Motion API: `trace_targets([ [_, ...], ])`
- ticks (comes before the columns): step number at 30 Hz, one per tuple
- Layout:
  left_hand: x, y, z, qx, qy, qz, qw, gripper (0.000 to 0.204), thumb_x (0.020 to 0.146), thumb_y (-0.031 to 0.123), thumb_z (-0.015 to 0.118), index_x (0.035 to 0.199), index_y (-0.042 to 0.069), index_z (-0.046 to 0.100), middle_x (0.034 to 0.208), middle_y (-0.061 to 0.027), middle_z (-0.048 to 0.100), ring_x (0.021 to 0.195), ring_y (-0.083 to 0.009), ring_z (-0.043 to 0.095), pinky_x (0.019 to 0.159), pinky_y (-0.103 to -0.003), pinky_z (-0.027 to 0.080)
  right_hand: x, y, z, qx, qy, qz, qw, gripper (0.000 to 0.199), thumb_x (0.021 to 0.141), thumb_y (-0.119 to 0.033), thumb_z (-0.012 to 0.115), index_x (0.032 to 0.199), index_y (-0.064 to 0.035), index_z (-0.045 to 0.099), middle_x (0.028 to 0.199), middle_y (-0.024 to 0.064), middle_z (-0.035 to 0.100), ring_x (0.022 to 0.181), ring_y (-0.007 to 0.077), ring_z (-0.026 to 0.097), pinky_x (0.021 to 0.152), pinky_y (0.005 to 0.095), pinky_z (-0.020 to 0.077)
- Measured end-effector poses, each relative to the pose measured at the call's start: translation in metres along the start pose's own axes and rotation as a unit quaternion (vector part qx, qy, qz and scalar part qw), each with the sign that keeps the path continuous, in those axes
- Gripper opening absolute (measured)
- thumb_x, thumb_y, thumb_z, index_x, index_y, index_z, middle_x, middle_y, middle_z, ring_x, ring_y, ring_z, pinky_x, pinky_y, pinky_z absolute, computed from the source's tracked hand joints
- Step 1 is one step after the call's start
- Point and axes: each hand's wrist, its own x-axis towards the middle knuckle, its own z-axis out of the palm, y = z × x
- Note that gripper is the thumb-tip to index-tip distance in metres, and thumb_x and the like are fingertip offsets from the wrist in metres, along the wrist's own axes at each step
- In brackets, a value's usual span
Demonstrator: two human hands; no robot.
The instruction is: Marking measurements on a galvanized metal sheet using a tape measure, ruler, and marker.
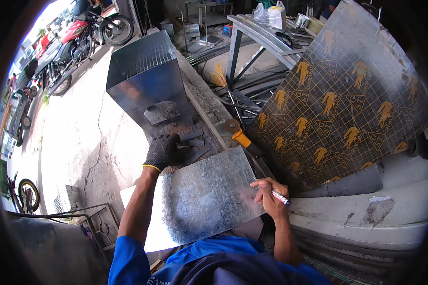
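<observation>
"Sunlit concrete [88,142] spreads across the left. What crowds the work?"

"Dark metal strips [199,154] beyond the metal sheet [209,194] at lower centre; a grinder [243,139] sits near its upper right corner."

"Hands?"

"Left arm stretched out, the gloved left hand [161,152] bent-fingered beside the strips, grip unclear. The right hand [271,205] pinches a marker [281,197] by the sheet's right edge."

"Containers?"

"One metal box [142,99], upper centre, pale stripes inside."

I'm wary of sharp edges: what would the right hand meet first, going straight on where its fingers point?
The right hand would probably meet the grey metal sheet first, though depth is unclear and it might pass above.
</observation>
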Motion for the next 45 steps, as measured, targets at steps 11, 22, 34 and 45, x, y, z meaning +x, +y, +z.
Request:
trace_targets([
  [11, -0.052, 0.049, 0.031, -0.075, 0.143, -0.071, 0.984, 0.031, 0.092, 0.038, 0.068, 0.104, 0.01, 0.074, 0.126, -0.0152, 0.064, 0.13, -0.0376, 0.051, 0.111, -0.054, 0.035, 0.203, 0.087, -0.021, 0.129, 0.141, 0.139, 0.972, 0.047, 0.108, -0.043, 0.052, 0.135, -0.0041, 0.057, 0.105, 0.0129, 0.075, 0.084, 0.0146, 0.071, 0.062, 0.0239, 0.0536],
  [22, -0.045, 0.05, 0.042, -0.087, 0.166, -0.104, 0.977, 0.029, 0.09, 0.034, 0.069, 0.1, 0.007, 0.073, 0.123, -0.0153, 0.063, 0.133, -0.0389, 0.046, 0.116, -0.053, 0.029, 0.451, 0.145, -0.061, 0.274, 0.17, 0.24, 0.916, 0.071, 0.109, -0.052, 0.04, 0.154, 0.0018, 0.032, 0.139, 0.0243, 0.061, 0.115, 0.0325, 0.069, 0.08, 0.0353, 0.0591],
  [34, -0.032, 0.049, 0.039, -0.106, 0.168, -0.109, 0.974, 0.029, 0.09, 0.031, 0.07, 0.105, 0.006, 0.073, 0.119, -0.0147, 0.064, 0.128, -0.0396, 0.047, 0.112, -0.052, 0.032, 0.503, 0.145, -0.082, 0.304, 0.259, 0.159, 0.903, 0.032, 0.109, -0.026, 0.049, 0.13, -0.0012, 0.05, 0.116, 0.0152, 0.074, 0.09, 0.0171, 0.071, 0.074, 0.0303, 0.0571],
  [45, -0.053, 0.043, 0.052, -0.086, 0.186, -0.104, 0.973, 0.027, 0.093, 0.03, 0.066, 0.107, 0.008, 0.073, 0.119, -0.0155, 0.065, 0.125, -0.0381, 0.051, 0.111, -0.053, 0.032, 0.145, 0.02, -0.002, 0.289, 0.198, 0.114, 0.93, 0.031, 0.107, -0.034, 0.057, 0.121, -0.0069, 0.056, 0.113, 0.0135, 0.071, 0.093, 0.0132, 0.064, 0.075, 0.0286, 0.0519],
])
